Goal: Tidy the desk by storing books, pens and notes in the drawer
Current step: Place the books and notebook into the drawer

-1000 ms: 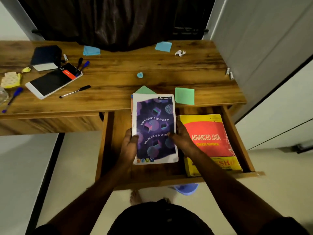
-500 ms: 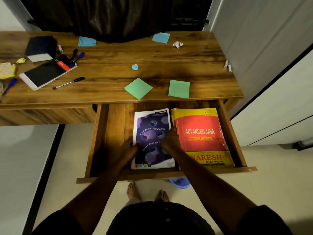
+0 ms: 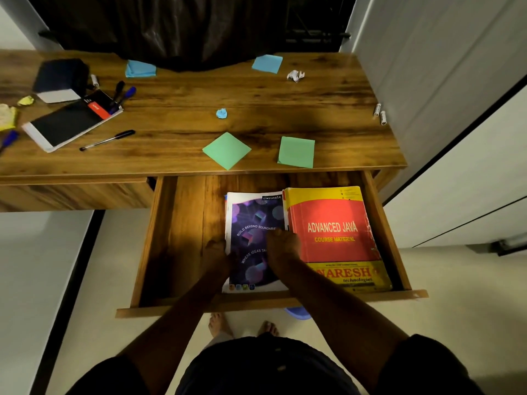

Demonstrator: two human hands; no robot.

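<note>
A purple notebook point(image 3: 253, 220) lies flat in the open wooden drawer point(image 3: 185, 223), right beside a red and yellow Advanced Java book point(image 3: 332, 229). My left hand point(image 3: 218, 255) grips the notebook's left edge. My right hand point(image 3: 282, 249) is on its cover at the right edge, fingers against the Java book. On the desk point(image 3: 182, 109) lie two green notes point(image 3: 226, 150) point(image 3: 296, 151), two blue notes point(image 3: 140, 69) point(image 3: 267, 64), a black pen point(image 3: 108, 140), a black-covered notebook point(image 3: 71, 124), a dark book point(image 3: 61, 79) and more pens point(image 3: 122, 92).
Crumpled paper bits lie on the desk: white point(image 3: 295, 75), blue point(image 3: 221, 113), yellow point(image 3: 26, 101). Two small white cylinders point(image 3: 380, 113) sit at the right edge. A dark curtain hangs behind, and a white cabinet point(image 3: 456, 138) stands to the right. The drawer's left part is bare wood.
Both hands lowered the purple notebook from above the drawer front down into the drawer, where it now lies flat next to the Java book. The drawer is also pulled further out.
</note>
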